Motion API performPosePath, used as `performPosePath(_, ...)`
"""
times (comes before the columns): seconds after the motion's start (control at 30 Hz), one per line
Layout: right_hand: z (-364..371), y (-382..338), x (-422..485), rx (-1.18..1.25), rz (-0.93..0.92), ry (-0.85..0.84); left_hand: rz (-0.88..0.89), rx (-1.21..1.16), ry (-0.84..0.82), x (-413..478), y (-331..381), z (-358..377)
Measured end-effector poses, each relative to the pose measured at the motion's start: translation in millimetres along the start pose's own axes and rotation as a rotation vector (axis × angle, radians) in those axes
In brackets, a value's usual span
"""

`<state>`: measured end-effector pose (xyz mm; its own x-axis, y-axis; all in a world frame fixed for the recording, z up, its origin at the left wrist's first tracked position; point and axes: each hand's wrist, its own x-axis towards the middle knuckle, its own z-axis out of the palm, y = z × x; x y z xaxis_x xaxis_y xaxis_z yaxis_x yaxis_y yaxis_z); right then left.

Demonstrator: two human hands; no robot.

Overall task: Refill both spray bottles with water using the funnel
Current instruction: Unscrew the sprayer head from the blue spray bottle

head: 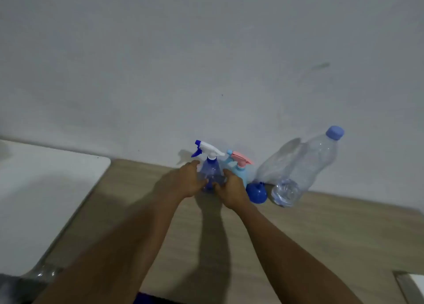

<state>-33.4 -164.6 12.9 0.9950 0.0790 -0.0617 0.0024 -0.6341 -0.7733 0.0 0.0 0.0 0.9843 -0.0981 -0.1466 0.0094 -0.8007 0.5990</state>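
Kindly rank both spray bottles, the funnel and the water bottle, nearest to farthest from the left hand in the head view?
1. Dark blue spray bottle, in the left hand.
2. Pale blue spray bottle, beside it.
3. Funnel, further right.
4. Water bottle, far right.

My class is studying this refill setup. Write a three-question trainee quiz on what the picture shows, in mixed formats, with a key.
1. True or false: the water bottle has its cap on.
2. Short answer: what colour is the trigger on the light blue spray bottle?
3. The left hand and the right hand both hold which item?
A. dark blue spray bottle
B. light blue spray bottle
C. water bottle
Key: 1 true; 2 pink; 3 A.
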Motion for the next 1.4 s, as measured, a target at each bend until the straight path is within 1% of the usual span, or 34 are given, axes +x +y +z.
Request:
performPosePath(0.07, 7.2, 1.9, 9.3, 0.052, 0.006, 0.037, 0.038, -0.087, 0.006, 3.0, 7.1, 0.1)
performPosePath(0.1, 11.9, 5.9, 12.9, 0.076, 0.004, 0.042, 0.085, -0.124, 0.009, 2.4, 10.0, 0.3)
performPosePath(0.17, 20.4, 9.9, 17.5, 0.086, -0.002, 0.066, 0.105, -0.161, 0.028, 1.3, 8.3, 2.2)
performPosePath(0.27, 26.6, 17.8, 16.0, 0.089, -0.035, 0.113, 0.079, -0.208, 0.078, -2.1, 4.7, 4.0)
performPosePath(0.33, 26.7, 18.6, 8.0, 0.109, -0.047, 0.139, 0.094, -0.221, 0.107, -10.2, 7.0, 2.3)
performPosePath(0.43, 21.2, 12.9, -13.2, 0.137, -0.112, 0.185, 0.154, -0.296, 0.153, -26.9, 3.5, 6.0)
performPosePath(0.47, 19.1, 12.3, -23.2, 0.139, -0.124, 0.198, 0.138, -0.331, 0.150, -34.4, 1.5, 8.8)
performPosePath(0.63, 14.5, 25.1, -82.8, 0.174, -0.113, 0.236, 0.121, -0.395, 0.130, -78.7, -0.5, 37.5)
performPosePath(0.73, 13.9, 43.5, -118.2, 0.203, -0.053, 0.245, 0.120, -0.428, 0.127, -111.8, 3.6, 58.2)
performPosePath(0.87, 10.9, 61.4, -160.9, 0.227, 0.002, 0.254, 0.117, -0.454, 0.080, -149.1, 12.7, 81.7)
performPosePath(1.0, 9.1, 72.4, -183.1, 0.258, 0.031, 0.249, 0.111, -0.433, 0.064, -169.3, 16.3, 97.0)
performPosePath(1.1, 9.8, 75.3, -190.0, 0.273, 0.049, 0.231, 0.129, -0.441, 0.037, -175.5, 16.3, 101.1)
performPosePath(1.2, 8.1, 74.5, -189.9, 0.277, 0.038, 0.237, 0.200, -0.348, 0.060, -177.4, 17.4, 101.2)
performPosePath(1.3, 6.6, 70.9, -186.3, 0.308, 0.062, 0.304, 0.203, -0.353, 0.095, -176.0, 19.8, 101.4)
performPosePath(1.4, 4.8, 55.9, -179.2, 0.362, 0.057, 0.339, 0.203, -0.374, 0.066, -169.5, 20.2, 103.0)
